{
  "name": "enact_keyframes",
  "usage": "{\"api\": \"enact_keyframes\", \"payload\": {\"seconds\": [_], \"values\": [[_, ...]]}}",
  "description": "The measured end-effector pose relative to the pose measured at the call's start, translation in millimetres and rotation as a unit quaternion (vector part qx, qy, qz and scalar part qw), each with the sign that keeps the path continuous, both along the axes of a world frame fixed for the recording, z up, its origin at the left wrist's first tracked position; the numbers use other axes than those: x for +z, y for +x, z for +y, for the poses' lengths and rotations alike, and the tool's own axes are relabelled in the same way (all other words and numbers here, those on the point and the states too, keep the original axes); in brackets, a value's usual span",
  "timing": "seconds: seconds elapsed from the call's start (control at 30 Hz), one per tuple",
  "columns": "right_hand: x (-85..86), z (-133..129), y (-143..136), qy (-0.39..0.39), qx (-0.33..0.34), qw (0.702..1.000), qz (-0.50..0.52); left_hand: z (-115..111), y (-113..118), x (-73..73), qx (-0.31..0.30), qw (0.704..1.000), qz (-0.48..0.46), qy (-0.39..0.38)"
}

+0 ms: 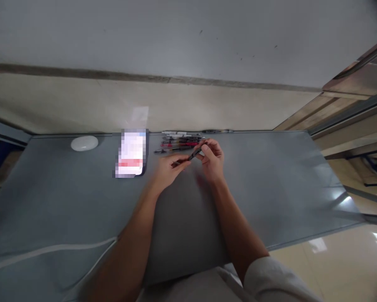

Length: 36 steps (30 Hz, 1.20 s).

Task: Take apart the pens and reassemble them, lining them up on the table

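A dark pen (194, 153) is held at a slant between my two hands, above the grey table. My left hand (171, 170) pinches its lower left end. The fingers of my right hand (211, 158) are closed round its upper right end. Just behind my hands lies a group of several pens (178, 141), white, red and dark, side by side near the back edge. Another dark pen (218, 131) lies apart at the back edge, to the right of the group.
On the grey table (270, 180), a phone (131, 153) with a lit screen lies left of the pens. Farther left is a white oval case (84, 143). A white cable (53, 248) crosses the front left. A wall (138, 96) rises behind the table.
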State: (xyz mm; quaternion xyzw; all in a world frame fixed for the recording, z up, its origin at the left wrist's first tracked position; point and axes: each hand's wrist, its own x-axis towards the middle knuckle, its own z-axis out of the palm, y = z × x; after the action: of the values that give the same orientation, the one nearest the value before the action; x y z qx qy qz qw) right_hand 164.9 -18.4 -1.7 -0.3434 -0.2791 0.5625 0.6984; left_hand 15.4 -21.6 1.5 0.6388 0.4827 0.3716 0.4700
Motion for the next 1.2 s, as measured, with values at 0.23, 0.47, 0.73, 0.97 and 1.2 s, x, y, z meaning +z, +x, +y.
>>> {"api": "enact_keyframes", "payload": {"seconds": [0.23, 0.47, 0.73, 0.97, 1.2], "values": [[-2.2, -1.6, 6.2, 0.03, 0.036, 0.999, 0.017, -1.9, -5.9, 2.7, -0.114, 0.991, -0.033, -0.056], [-2.8, 1.9, 3.7, 0.005, -0.001, 1.0, 0.017, -0.6, -1.5, -5.1, -0.051, 0.999, -0.01, -0.012], [-3.2, -0.4, 4.7, 0.011, 0.019, 1.0, 0.004, 0.6, -3.9, -7.0, -0.062, 0.998, -0.023, -0.02], [-3.9, -1.8, 8.1, 0.067, 0.067, 0.995, 0.03, -4.5, -6.5, 6.6, -0.18, 0.98, -0.049, -0.073], [-5.8, 2.0, 3.4, 0.007, -0.001, 1.0, -0.006, -2.5, 0.2, -3.9, -0.037, 0.999, -0.019, -0.005]]}}
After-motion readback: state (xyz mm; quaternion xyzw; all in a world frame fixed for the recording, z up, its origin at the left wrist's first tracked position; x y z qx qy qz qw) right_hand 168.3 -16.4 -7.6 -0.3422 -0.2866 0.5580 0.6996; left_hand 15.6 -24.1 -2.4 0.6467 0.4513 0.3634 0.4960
